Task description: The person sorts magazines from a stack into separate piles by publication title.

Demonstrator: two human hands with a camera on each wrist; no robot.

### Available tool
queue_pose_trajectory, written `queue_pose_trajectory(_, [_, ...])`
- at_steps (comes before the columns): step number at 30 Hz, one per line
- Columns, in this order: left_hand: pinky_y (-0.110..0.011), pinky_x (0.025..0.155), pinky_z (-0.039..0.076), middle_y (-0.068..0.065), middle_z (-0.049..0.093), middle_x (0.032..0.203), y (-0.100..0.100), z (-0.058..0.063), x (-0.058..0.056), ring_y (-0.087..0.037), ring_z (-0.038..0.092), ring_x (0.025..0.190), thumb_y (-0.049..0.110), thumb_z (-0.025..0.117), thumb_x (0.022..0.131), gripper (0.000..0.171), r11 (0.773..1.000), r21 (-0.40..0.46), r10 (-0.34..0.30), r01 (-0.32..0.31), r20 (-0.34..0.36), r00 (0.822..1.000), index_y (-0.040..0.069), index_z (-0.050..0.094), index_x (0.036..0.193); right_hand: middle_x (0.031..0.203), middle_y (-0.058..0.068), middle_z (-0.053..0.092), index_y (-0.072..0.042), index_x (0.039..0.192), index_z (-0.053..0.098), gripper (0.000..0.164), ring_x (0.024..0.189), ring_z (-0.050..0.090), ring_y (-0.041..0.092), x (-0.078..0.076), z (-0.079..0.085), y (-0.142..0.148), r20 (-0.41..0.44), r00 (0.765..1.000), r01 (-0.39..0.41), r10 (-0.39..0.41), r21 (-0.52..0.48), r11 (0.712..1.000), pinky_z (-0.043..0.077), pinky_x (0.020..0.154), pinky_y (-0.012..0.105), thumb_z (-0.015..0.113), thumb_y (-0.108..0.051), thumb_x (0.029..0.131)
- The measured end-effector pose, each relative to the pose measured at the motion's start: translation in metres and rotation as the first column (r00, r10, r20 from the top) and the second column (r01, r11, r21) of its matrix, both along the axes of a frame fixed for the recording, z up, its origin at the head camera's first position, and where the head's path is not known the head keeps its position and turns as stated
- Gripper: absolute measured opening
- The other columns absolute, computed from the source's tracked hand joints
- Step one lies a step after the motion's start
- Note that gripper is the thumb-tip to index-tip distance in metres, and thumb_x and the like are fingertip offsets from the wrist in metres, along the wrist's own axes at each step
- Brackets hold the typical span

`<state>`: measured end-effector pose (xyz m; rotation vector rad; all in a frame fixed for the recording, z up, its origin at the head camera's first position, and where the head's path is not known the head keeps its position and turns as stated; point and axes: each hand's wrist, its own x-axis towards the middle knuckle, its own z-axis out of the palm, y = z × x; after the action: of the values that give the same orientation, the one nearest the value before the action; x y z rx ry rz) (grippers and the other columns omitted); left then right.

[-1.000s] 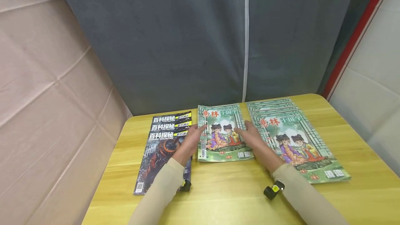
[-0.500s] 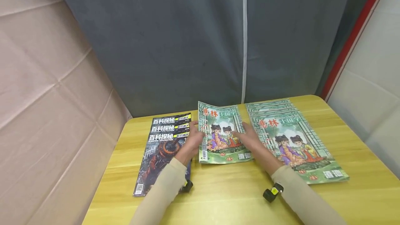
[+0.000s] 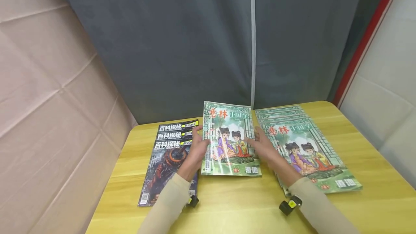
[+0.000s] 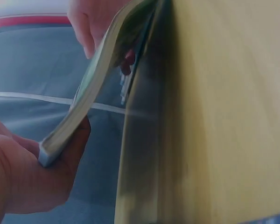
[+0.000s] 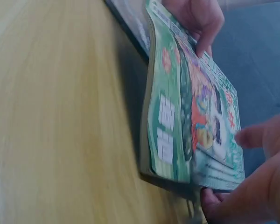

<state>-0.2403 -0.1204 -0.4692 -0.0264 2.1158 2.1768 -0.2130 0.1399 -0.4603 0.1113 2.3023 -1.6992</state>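
Note:
A green magazine (image 3: 231,138) with two cartoon figures on its cover is held between both hands, raised off the table in the wrist views. My left hand (image 3: 197,151) grips its left edge, thumb on the cover and fingers beneath. On the right edge my right hand (image 3: 264,147) pinches it the same way; the right wrist view shows that thumb (image 5: 252,137) above the cover and fingertips under it. In the left wrist view the magazine's thick page edge (image 4: 79,112) bows between the hands.
Left of the hands lie several overlapping dark magazines (image 3: 169,169). More green magazines (image 3: 320,154) fan out at the right, partly behind the right forearm. The wooden table (image 3: 227,208) meets a dark grey curtain (image 3: 162,46) at the back.
Both hands have lifted the green magazine and tilted it up towards the camera. Its near edge has come slightly closer. The magazines on either side stay in place.

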Motion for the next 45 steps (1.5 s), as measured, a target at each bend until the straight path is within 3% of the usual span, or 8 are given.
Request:
queue_pose_trajectory(10, [-0.031,0.08,0.053,-0.019,0.063,0.116,-0.006,0.028,0.015,-0.021,0.061,0.089,-0.008,0.051,0.094,0.07,1.0,0.027,0.013,-0.014,0.018,1.0,0.015,0.024,0.154,0.17,0.031,0.024,-0.011,0.171,0.009,0.068,0.156,0.027,0.052,-0.012,0.016,0.026,-0.05,0.995,-0.088,0.084,-0.096,0.991,0.026,0.127,0.07,0.039,-0.033,0.115])
queue_pose_trajectory(15, [-0.03,0.086,0.054,-0.019,0.061,0.12,0.006,0.032,0.017,-0.02,0.063,0.095,-0.008,0.052,0.094,0.07,0.996,0.086,-0.011,0.009,0.022,1.0,0.012,0.023,0.154,0.172,0.032,0.019,-0.017,0.171,0.011,0.07,0.152,0.033,0.051,-0.008,0.025,0.046,-0.096,0.99,-0.116,0.105,-0.116,0.986,0.058,0.095,0.052,0.048,-0.02,0.113])
queue_pose_trajectory(23, [-0.037,0.081,0.066,-0.023,0.07,0.127,0.043,0.015,0.019,-0.021,0.075,0.088,-0.002,0.049,0.102,0.065,0.978,0.148,-0.167,0.147,0.134,0.977,0.014,0.025,0.159,0.171,0.033,0.018,-0.02,0.172,0.009,0.079,0.099,0.059,0.021,0.014,0.035,0.097,-0.073,0.989,-0.133,0.131,-0.014,0.991,0.055,0.06,0.031,0.057,-0.019,0.109])
queue_pose_trajectory(27, [-0.039,0.089,0.066,-0.021,0.07,0.131,0.064,0.007,0.023,-0.024,0.077,0.099,0.002,0.049,0.105,0.062,0.959,0.098,-0.279,0.267,0.152,0.948,0.012,0.024,0.161,0.167,0.038,0.02,-0.015,0.171,0.009,0.077,0.059,0.044,0.011,0.019,0.031,0.126,-0.066,0.985,-0.158,0.16,0.04,0.987,0.052,0.051,0.033,0.055,-0.017,0.11])
queue_pose_trajectory(32, [-0.039,0.099,0.063,-0.018,0.069,0.135,0.092,0.003,0.032,-0.031,0.076,0.111,0.0,0.05,0.106,0.061,0.927,0.059,-0.375,0.37,0.121,0.919,0.011,0.023,0.159,0.161,0.045,0.024,-0.006,0.169,0.012,0.075,0.069,0.055,0.01,0.022,0.028,0.161,-0.045,0.983,-0.175,0.18,0.102,0.979,0.055,0.053,0.03,0.056,-0.016,0.109])
queue_pose_trajectory(36, [-0.033,0.107,0.057,-0.011,0.063,0.14,0.117,-0.002,0.043,-0.025,0.072,0.116,0.001,0.055,0.105,0.055,0.904,-0.011,-0.424,0.427,0.097,0.901,0.009,0.032,0.154,0.159,0.048,0.025,-0.003,0.168,0.013,0.075,0.105,0.067,0.025,0.026,0.028,0.192,-0.015,0.978,-0.204,0.21,0.172,0.964,0.059,0.059,0.037,0.056,-0.021,0.11])
queue_pose_trajectory(40, [-0.024,0.103,0.057,-0.006,0.059,0.14,0.136,-0.005,0.051,-0.014,0.071,0.113,0.003,0.059,0.103,0.055,0.87,-0.082,-0.479,0.486,0.088,0.873,0.012,0.033,0.151,0.159,0.051,0.019,-0.003,0.168,0.009,0.074,0.135,0.048,0.062,0.031,0.024,0.218,0.023,0.964,-0.264,0.265,0.207,0.942,0.063,0.075,0.05,0.052,-0.025,0.112])
queue_pose_trajectory(45, [-0.022,0.088,0.06,-0.004,0.069,0.127,0.145,-0.001,0.054,-0.008,0.073,0.099,0.008,0.063,0.104,0.058,0.834,-0.16,-0.524,0.528,0.069,0.849,0.015,0.03,0.151,0.159,0.054,0.014,-0.01,0.169,0.012,0.071,0.138,0.043,0.066,0.036,0.018,0.239,0.053,0.958,-0.288,0.283,0.208,0.935,0.062,0.081,0.046,0.05,-0.027,0.113])
